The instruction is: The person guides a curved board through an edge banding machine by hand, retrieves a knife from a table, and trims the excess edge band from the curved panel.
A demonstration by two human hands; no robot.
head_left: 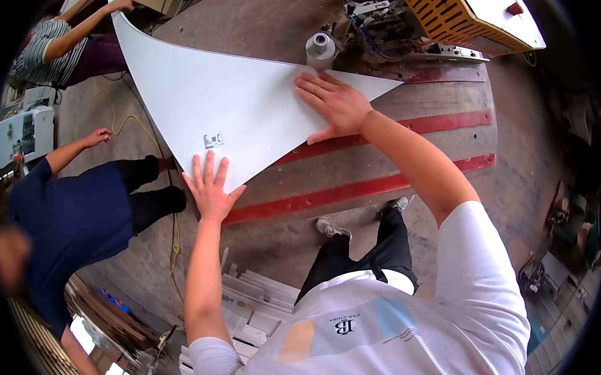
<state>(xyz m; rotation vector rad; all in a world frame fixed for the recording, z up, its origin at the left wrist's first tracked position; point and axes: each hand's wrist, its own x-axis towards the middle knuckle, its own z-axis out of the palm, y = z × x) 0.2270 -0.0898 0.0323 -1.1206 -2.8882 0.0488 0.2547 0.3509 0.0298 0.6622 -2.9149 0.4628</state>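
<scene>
In the head view, a workshop table [443, 145] with red strips [451, 123] carries a white panel [211, 90], whose curved far edge lies at a metal cylinder [320, 51]. The left grip [213, 196] and right grip [341, 109] are spread wide and flat on its upper face, pinching nothing, presumably to keep it level and steady against that cylinder. The panel's printed label [213, 141] is too small to read; the wearer's white shirt [471, 262] shows "FOR CHINA" beside what looks like a large "B".

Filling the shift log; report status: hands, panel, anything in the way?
Left hand on white panel, near label. Right hand on panel, toward right tip. Grey cylindrical part close to far edge.
</scene>
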